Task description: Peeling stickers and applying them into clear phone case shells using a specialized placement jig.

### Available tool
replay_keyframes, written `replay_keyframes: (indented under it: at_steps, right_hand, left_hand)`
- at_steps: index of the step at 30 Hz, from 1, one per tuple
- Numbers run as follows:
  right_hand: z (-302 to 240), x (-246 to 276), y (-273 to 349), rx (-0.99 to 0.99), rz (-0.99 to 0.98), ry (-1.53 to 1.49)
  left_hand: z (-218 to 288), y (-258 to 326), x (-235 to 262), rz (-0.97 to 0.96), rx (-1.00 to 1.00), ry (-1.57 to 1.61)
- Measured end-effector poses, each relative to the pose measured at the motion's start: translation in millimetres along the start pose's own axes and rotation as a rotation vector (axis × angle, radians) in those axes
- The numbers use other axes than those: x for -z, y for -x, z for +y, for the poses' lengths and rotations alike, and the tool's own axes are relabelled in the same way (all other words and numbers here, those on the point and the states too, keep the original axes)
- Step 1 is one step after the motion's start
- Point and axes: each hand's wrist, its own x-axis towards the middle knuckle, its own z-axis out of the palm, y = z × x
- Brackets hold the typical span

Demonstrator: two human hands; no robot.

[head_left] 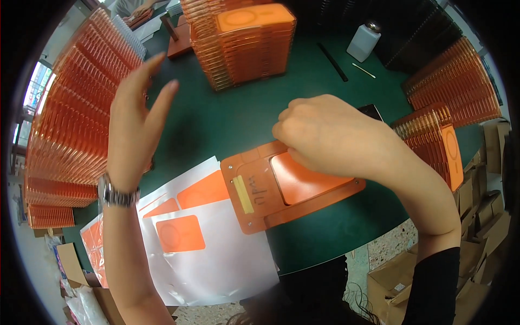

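Observation:
My left hand [132, 124], with a metal watch [118, 196] on its wrist, is raised near the tall stack of orange trays. Its thumb and forefinger are spread, and nothing shows between them. Curled over the far right side of a brown fixture board [295, 215] is my right hand [319, 130]. Those fingers are closed, and whatever they may hold is hidden. A glossy orange panel [303, 179] lies in the board's recess, partly covered by my right hand. Left of the board, orange stickers [181, 233] sit on white backing sheets [216, 276], which reach up to the board's left edge.
Clear orange trays stand in tall stacks at left [81, 124], at back [244, 54] and at right [455, 86]. A white bottle [363, 42], a black strip [332, 62] and a swab-like stick [363, 70] lie beyond. Cardboard boxes [395, 276] stand lower right. Another person's hand [142, 10] shows far left.

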Motion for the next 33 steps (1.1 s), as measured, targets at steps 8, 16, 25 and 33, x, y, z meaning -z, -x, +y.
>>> replay_keyframes:
  at_steps: [8,16,25,33]
  right_hand:
    - [2,-18,13,0.032,0.213,-0.065]
    - [-11,-30,23,0.0,0.268,0.021]
    - [-4,-18,39,-0.126,0.356,-0.298]
    - [31,-45,104,-0.565,0.653,-0.856]
  left_hand:
    - [-2,-77,-44,-0.018,-0.277,-0.124]
    - [-21,-88,-65,0.098,-0.359,-0.062]
    - [10,-52,-29,-0.033,-0.149,0.35]
    - [55,120,-18,-0.184,0.177,0.596]
